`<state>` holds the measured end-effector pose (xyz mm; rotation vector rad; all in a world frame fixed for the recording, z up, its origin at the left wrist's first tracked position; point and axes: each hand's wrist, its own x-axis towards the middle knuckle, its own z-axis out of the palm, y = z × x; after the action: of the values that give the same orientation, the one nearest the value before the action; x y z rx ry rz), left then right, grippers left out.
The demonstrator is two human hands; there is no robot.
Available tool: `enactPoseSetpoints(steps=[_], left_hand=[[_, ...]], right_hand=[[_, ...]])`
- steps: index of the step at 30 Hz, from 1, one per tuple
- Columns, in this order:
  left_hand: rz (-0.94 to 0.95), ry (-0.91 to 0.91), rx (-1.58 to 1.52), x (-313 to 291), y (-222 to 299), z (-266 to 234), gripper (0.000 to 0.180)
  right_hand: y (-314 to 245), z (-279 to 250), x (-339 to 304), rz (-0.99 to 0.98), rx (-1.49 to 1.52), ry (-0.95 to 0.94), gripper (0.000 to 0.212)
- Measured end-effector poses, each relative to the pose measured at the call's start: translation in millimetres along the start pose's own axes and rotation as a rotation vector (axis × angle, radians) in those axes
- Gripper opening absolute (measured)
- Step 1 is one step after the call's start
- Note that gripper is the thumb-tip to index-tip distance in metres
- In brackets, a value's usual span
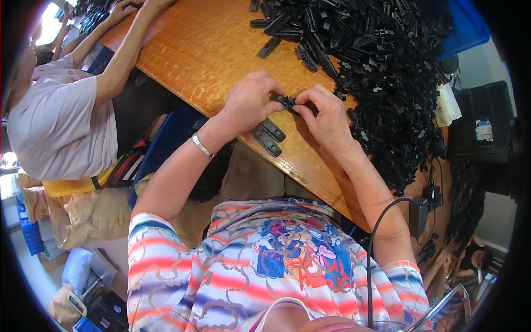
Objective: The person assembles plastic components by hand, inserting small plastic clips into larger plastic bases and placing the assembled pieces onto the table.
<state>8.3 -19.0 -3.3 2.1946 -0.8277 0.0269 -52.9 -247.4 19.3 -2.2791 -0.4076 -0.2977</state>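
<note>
My left hand [249, 102] pinches a small black plastic part [282, 100] between thumb and fingers, just above the wooden table. From the other side, the fingertips of my right hand [325, 117] press together at the part's right end. Whether they hold a second, smaller piece there is hidden by the fingers. Two or more long black plastic clip-like pieces [266, 145] lie at the table's near edge, below my left hand and partly covered by it.
Long black plastic pieces [326, 27] are heaped at the far side of the wooden table [193, 50]. Many small black parts [387, 116] spread down its right side. A blue bin [467, 27] stands far right. A co-worker [61, 122] sits at the left. A black cable [376, 221] crosses near my right arm.
</note>
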Motion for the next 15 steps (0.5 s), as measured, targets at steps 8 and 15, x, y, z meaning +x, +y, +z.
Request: enactPoseSetpoints(steps=[8,15], left_hand=[[-0.187,-0.05,-0.014,-3.7,46.1,-6.1,0.033],[0.141,0.077,0.166,13.1,27.2,3.9,0.028]], right_hand=[[1.7,-3.4,-3.2,0.068,0.017,0.052,0.016],[1.0,-6.3,-17.0,0.122,0.026,0.055,0.016]])
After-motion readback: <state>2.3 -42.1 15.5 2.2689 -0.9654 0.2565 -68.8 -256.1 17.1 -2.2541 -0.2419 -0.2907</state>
